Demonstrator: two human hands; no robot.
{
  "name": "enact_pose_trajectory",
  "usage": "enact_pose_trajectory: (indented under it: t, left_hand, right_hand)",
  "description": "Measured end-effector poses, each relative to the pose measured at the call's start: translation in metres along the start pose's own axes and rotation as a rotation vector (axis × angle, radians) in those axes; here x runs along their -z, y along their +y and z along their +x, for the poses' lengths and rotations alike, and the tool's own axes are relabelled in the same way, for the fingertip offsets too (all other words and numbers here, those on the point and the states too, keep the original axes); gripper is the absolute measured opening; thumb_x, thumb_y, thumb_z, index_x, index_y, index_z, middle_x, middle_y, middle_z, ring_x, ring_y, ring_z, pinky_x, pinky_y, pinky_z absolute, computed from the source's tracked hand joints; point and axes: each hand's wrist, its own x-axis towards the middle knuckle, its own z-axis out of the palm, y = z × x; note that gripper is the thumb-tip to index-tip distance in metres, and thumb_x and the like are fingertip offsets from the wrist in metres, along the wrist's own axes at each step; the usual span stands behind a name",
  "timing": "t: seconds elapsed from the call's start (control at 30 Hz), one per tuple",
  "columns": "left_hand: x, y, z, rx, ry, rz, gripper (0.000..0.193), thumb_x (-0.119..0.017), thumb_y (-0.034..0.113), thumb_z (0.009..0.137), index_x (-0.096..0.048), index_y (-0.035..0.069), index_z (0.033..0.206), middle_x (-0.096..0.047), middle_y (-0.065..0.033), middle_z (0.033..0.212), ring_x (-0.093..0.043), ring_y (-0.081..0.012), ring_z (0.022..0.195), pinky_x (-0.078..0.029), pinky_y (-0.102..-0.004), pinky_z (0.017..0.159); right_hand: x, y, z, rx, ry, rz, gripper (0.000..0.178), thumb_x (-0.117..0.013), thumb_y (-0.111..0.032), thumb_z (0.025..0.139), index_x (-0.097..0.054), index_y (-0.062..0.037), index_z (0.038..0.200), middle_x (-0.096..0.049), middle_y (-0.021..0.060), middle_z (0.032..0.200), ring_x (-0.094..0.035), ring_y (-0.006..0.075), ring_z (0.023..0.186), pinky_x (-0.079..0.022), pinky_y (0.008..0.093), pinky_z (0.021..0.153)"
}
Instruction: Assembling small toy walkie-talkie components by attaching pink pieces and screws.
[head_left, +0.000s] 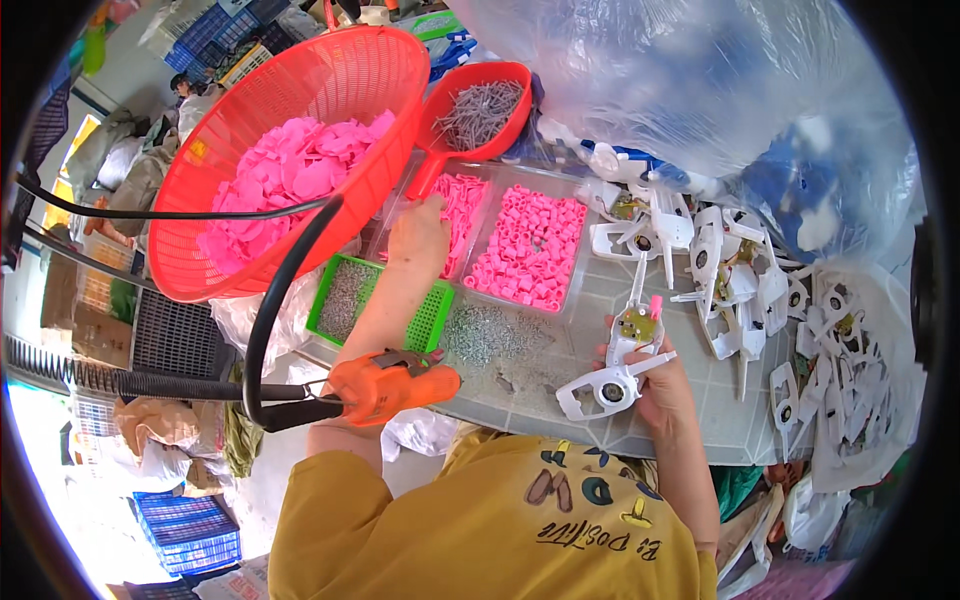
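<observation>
My right hand (pixel 664 388) grips a white plastic housing (pixel 620 372) by its side. In that housing sit a yellowish inner plate (pixel 637 326), a dark round part and a small pink piece (pixel 656 306) standing up. My left hand (pixel 418 238) reaches over the inner edge of a clear tray, at a heap of long pink plastic pieces (pixel 464 215), just below the red scoop's handle (pixel 425 178). Its fingertips are hidden, so whether they hold a piece does not show. An orange power tool (pixel 392 387) hangs on a spring and cable above my left forearm.
Beside the long pieces lie small pink caps (pixel 530 245). A red basket (pixel 390 70) holds flat pink pieces; the red scoop (pixel 525 90) holds screws. A green basket (pixel 432 312) has tiny metal parts, more lie loose (pixel 488 335). White housings (pixel 735 280) pile up at right, under plastic bags (pixel 690 80).
</observation>
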Motion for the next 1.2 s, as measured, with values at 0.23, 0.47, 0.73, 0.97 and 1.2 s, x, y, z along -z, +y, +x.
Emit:
enact_pose_trajectory:
  t: [0.23, 0.47, 0.73, 0.97, 1.2]
  left_hand:
    - [0.016, 0.074, -0.015, -0.200, -0.256, -0.573, 0.034, -0.076, 0.014, 0.081, -0.070, 0.004, 0.113, -0.067, -0.0137, 0.104, -0.067, -0.0247, 0.091, -0.054, -0.0353, 0.079]
    - [0.004, 0.137, -0.045, -0.257, -0.746, -0.921, 0.016, -0.070, 0.003, 0.089, -0.071, -0.002, 0.105, -0.062, 0.0006, 0.100, -0.061, -0.0071, 0.090, -0.050, -0.0240, 0.073]
    - [-0.013, 0.152, -0.070, -0.103, -0.742, -1.139, 0.022, -0.070, 0.006, 0.090, -0.071, -0.001, 0.111, -0.072, -0.0045, 0.095, -0.066, -0.0084, 0.085, -0.054, -0.0253, 0.077]
    - [-0.016, 0.159, -0.084, -0.163, -0.871, -1.081, 0.019, -0.067, 0.003, 0.091, -0.068, -0.002, 0.109, -0.071, -0.0039, 0.092, -0.065, -0.0085, 0.080, -0.054, -0.0241, 0.072]
    - [-0.011, 0.169, -0.084, -0.071, -0.924, -1.069, 0.016, -0.063, 0.002, 0.094, -0.066, -0.004, 0.108, -0.067, -0.0049, 0.090, -0.060, -0.0093, 0.070, -0.054, -0.0266, 0.065]
  right_hand:
    - [0.013, 0.005, 0.001, 0.027, -0.003, 0.068, 0.068, -0.062, 0.004, 0.076, -0.042, -0.0030, 0.142, -0.057, 0.0190, 0.136, -0.069, 0.0348, 0.103, -0.061, 0.0503, 0.087]
    - [0.016, 0.004, 0.006, 0.069, -0.012, 0.101, 0.069, -0.066, 0.000, 0.080, -0.040, -0.0046, 0.144, -0.057, 0.0174, 0.137, -0.068, 0.0333, 0.107, -0.060, 0.0471, 0.088]
    - [0.017, 0.001, 0.009, 0.005, -0.055, 0.192, 0.067, -0.065, 0.003, 0.081, -0.041, -0.0044, 0.142, -0.058, 0.0193, 0.135, -0.068, 0.0317, 0.108, -0.059, 0.0489, 0.092]
    - [0.017, 0.000, 0.004, -0.014, -0.058, 0.184, 0.063, -0.065, 0.003, 0.082, -0.044, -0.0048, 0.141, -0.062, 0.0175, 0.126, -0.068, 0.0306, 0.106, -0.060, 0.0484, 0.091]
    - [0.016, -0.001, 0.002, 0.028, -0.042, 0.158, 0.064, -0.065, 0.004, 0.082, -0.043, -0.0049, 0.141, -0.062, 0.0159, 0.124, -0.067, 0.0295, 0.107, -0.059, 0.0482, 0.091]
